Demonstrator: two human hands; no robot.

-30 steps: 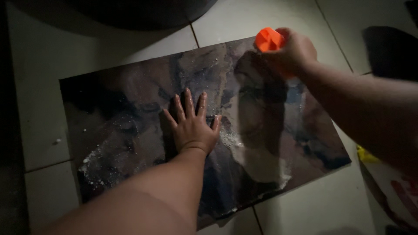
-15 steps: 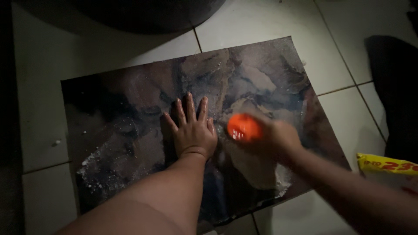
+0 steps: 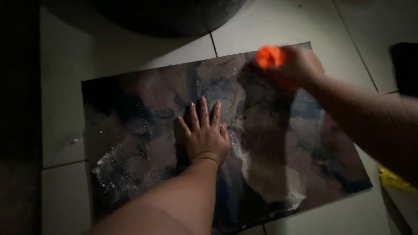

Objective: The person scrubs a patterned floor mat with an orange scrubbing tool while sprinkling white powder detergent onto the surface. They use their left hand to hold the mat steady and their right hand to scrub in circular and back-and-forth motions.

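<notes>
Lying flat on the tiled floor point(image 3: 61, 87), a dark, mottled mat point(image 3: 143, 109) fills the middle of the view, its long edges tilted so that the right end sits lower. Its far edge runs close below a dark round tub point(image 3: 161, 17) at the top of the picture; its left edge stands well clear of the black strip along the left side, with pale tile between. The near right corner ends on bare tile, and a scrap of yellow wrapper point(image 3: 394, 179) lies just beyond it. A dark cloth point(image 3: 405, 67) lies at the right edge, apart from the mat. White powder point(image 3: 270, 174) streaks the mat, thickest in a band right of centre and in a scatter toward the near left corner.

The left hand point(image 3: 207, 135) presses palm-down on the middle of the mat, fingers spread wide and pointing away, holding nothing. The powder band starts just beside its little finger.

The right hand point(image 3: 298, 65) is closed around an orange brush point(image 3: 269, 56), which is blurred. Hand and brush sit over the far right part of the mat, near its far edge, well apart from the left hand. Whether the brush touches the mat I cannot tell.
</notes>
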